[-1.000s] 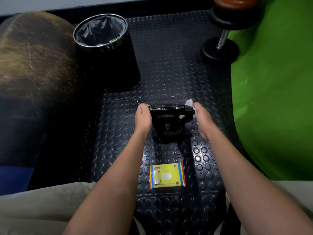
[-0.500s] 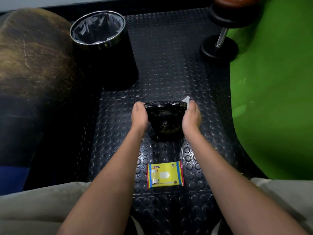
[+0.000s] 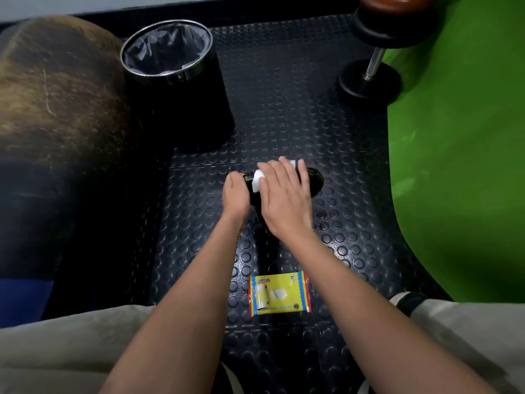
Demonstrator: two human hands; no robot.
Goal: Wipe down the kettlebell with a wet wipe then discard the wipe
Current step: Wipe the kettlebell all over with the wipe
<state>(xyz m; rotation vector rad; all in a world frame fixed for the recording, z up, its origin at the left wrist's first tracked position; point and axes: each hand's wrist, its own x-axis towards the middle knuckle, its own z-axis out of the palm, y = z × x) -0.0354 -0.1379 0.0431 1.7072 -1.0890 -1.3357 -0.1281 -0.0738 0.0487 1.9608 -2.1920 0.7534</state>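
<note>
Head view. The black kettlebell stood on the studded black rubber floor near the centre of the scene, largely covered by both hands. The left hand gripped the kettlebell's left side, fingers curled out of sight. The right hand lay flat over the top, fingers spread and straight, pressing a white wet wipe against the kettlebell; the wipe showed at the fingertips and under the palm's left edge. Nearer the person lay a yellow wipes packet with red and blue side stripes; only the figure "10" could be read, the rest being too small to tell. Far left stood a black bin with a chrome rim and grey liner. Far right stood a dumbbell on end, beside a green surface.
</note>
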